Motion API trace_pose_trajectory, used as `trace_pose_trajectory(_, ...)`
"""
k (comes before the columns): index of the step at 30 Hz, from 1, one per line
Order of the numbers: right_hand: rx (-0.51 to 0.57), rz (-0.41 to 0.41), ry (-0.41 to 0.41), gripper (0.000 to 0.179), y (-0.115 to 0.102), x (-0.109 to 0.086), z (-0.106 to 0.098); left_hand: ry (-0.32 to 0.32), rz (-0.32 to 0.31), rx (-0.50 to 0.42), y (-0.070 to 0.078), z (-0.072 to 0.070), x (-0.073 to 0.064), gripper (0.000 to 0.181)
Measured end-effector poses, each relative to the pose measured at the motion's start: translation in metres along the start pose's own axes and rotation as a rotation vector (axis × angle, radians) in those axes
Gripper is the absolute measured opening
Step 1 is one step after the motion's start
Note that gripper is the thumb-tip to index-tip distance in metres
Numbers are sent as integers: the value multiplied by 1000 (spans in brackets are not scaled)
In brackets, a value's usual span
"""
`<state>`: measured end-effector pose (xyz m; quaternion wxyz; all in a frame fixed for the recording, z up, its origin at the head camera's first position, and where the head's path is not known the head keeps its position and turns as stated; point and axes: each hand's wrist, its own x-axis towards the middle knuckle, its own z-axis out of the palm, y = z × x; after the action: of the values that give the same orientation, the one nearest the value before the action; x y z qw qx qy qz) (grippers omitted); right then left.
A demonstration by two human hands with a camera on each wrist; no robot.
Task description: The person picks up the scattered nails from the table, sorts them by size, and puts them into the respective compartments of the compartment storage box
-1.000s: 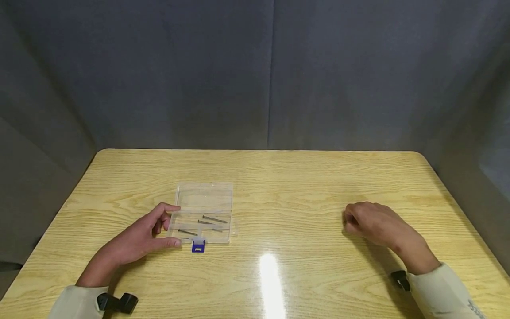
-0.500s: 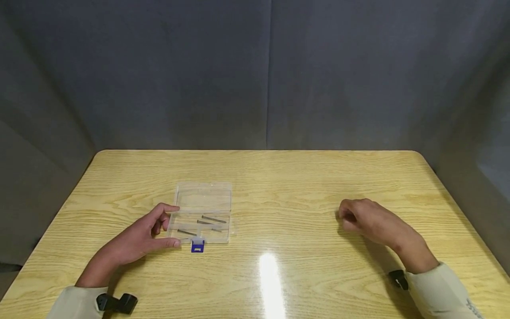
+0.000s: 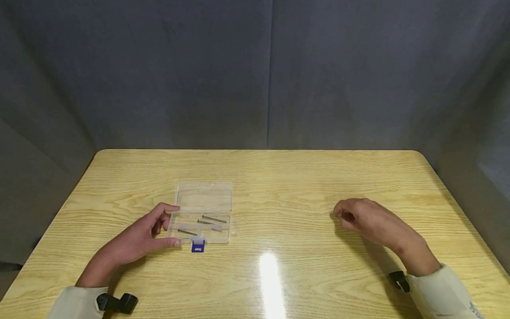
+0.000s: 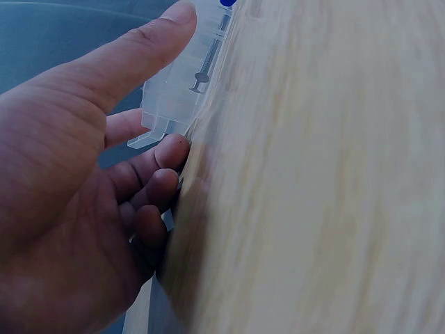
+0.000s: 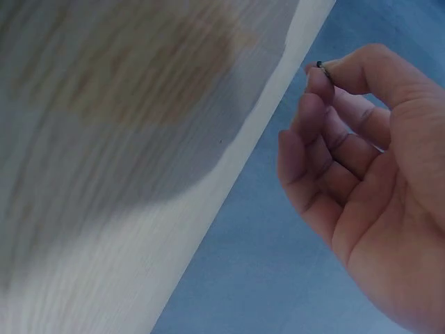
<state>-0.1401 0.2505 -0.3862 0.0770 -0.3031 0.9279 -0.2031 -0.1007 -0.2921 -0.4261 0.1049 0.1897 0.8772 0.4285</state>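
Note:
A clear plastic compartment box [image 3: 203, 197] lies on the table with its lid laid back and a blue latch [image 3: 198, 246] at the front. Several long screws [image 3: 215, 219] lie in its compartments, one screw [image 4: 204, 69] showing in the left wrist view. My left hand [image 3: 137, 235] holds the box at its left end, thumb at the front corner and index finger near the hinge, the other fingers curled by the side. Off to the right, my right hand [image 3: 372, 221] pinches a small dark screw [image 5: 324, 70] between thumb and index finger, low over the table.
The wooden table [image 3: 279, 177] reaches back to a dark grey curtain [image 3: 271, 79]. Black camera mounts sit on both wrists, the left mount [image 3: 117, 303] near the table's front. Glare whitens a strip of the tabletop between the arms.
My right hand has shifted a little to the left and its fingers have lifted slightly. The left hand and the box have stayed in place.

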Motion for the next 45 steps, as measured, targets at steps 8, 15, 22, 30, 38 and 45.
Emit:
trace_pose_trajectory(8, -26, -73, 57, 19, -5, 2, 3, 0, 6, 2, -1, -1, 1, 66)
trace_pose_trajectory(15, -51, -104, 73, 18, -13, 8, 5, 0, 1, -3, -1, -1, 2, 67)
trace_pose_trajectory(22, -74, -140, 65, 16, -26, 14, 7, -4, 2, -6, -2, 0, 1, 65)
trace_pose_trajectory(30, -59, -147, 33, 17, -38, 20, 8, -3, -7, 4, -1, 0, -2, 66)
trace_pose_trajectory(38, -54, -184, 33, 19, -47, 31, 14, -5, -9, -11, -1, -1, -1, 65)
trace_pose_trajectory(45, -41, -217, 24, 20, -58, 42, 20, -7, -18, -10, -2, 0, 0, 67)
